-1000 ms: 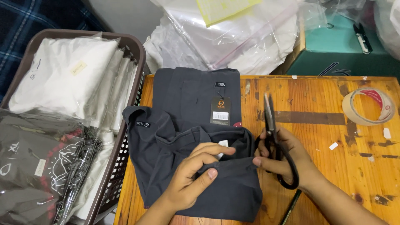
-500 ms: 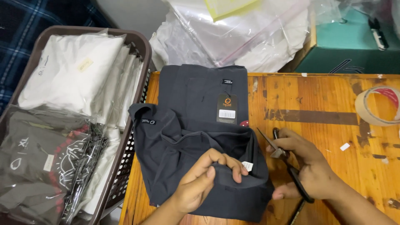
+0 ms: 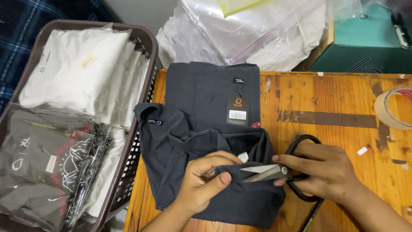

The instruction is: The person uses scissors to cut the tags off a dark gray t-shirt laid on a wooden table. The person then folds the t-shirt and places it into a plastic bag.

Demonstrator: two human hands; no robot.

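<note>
Head view: scissors (image 3: 274, 172) at a dark shirt (image 3: 206, 141) on the bench (image 3: 343, 103).
Left hand (image 3: 204, 182) fingers pinch a fold near the white neck label (image 3: 243, 157); right hand (image 3: 322, 172) grips the scissors, blades nearly shut against the cloth, cut looks unfinished. Black hang tag (image 3: 237, 108) is still on the shirt. Basket (image 3: 141, 38) at left holds bagged white and dark shirts; tape roll (image 3: 392, 107) far right.

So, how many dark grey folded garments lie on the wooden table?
2. One dark grey folded garment with a black hang tag lies flat at the table's far edge; the other dark grey garment overlaps it nearer, pinched by the left hand. Others may be hidden underneath.
</note>
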